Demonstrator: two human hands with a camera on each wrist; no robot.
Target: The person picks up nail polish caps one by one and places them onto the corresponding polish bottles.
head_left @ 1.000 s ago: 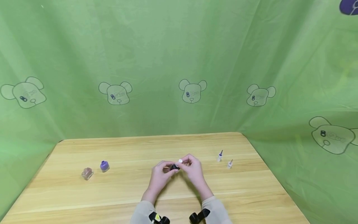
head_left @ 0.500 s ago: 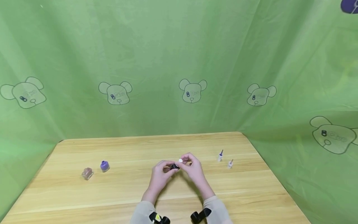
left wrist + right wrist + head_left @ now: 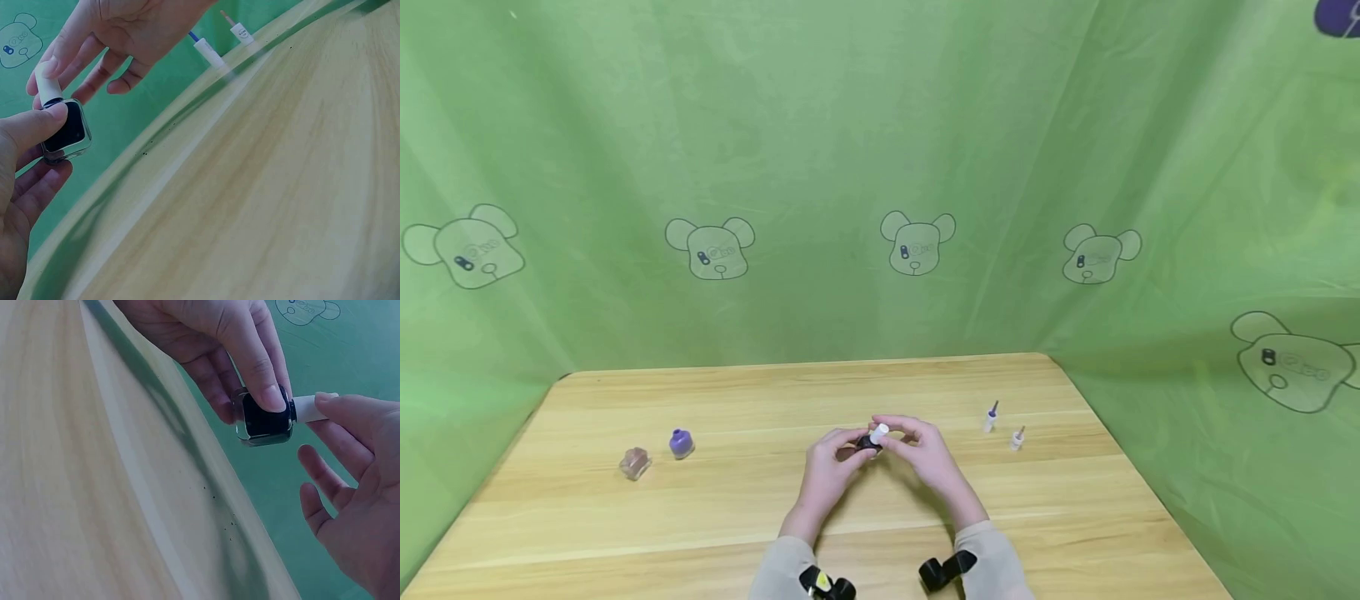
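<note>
A glass nail polish bottle [image 3: 265,430] filled with very dark polish is held over the table, between the two hands. My left hand [image 3: 829,473] grips the bottle body, its thumb lying across the glass. At the neck sits a white cap [image 3: 879,432], pinched near its end between the thumb and forefinger of my right hand [image 3: 931,458]. The other right fingers stand apart from the bottle, as the right wrist view shows. The cap's brush is not visible.
On the left of the table [image 3: 737,533] stand an uncapped purple bottle [image 3: 681,445] and a clear, brownish-pink bottle [image 3: 635,464]. Two white brush caps [image 3: 989,423] stand brush-up on the right. A green curtain [image 3: 820,150] hangs behind the table.
My right hand has shifted its fingers on the white cap and its wrist has swung a little right, so more of the cap shows. My left hand and the bottle stay nearly still.
</note>
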